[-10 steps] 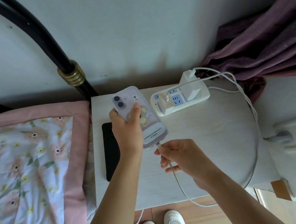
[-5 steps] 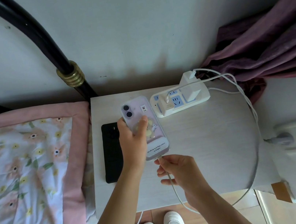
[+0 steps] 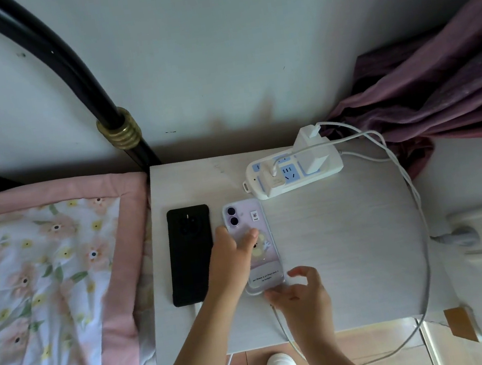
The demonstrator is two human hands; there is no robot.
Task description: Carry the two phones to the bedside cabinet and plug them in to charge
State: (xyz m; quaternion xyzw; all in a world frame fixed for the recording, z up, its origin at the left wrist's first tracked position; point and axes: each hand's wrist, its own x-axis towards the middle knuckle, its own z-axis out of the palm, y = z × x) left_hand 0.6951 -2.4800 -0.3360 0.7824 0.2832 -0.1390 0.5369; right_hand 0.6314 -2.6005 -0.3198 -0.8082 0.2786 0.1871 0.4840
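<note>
The purple phone (image 3: 257,261) in a clear flower case lies camera side up on the white bedside cabinet (image 3: 352,244). My left hand (image 3: 231,260) grips its left edge, thumb across its back. My right hand (image 3: 302,296) is at the phone's near end with fingers apart, over the white charging cable (image 3: 281,324) that runs from that end off the front edge. The black phone (image 3: 191,254) lies flat just left of the purple one, with a short white cable end (image 3: 197,309) at its near edge.
A white power strip (image 3: 291,171) with two chargers sits at the cabinet's back. Its cables loop round the right side toward a wall socket (image 3: 478,232). A flowered quilt (image 3: 46,289) and black bed frame (image 3: 119,131) lie left, a purple curtain (image 3: 438,90) right.
The purple phone came down from mid-air onto the cabinet beside the black phone. My right hand let go of the cable plug and spread its fingers.
</note>
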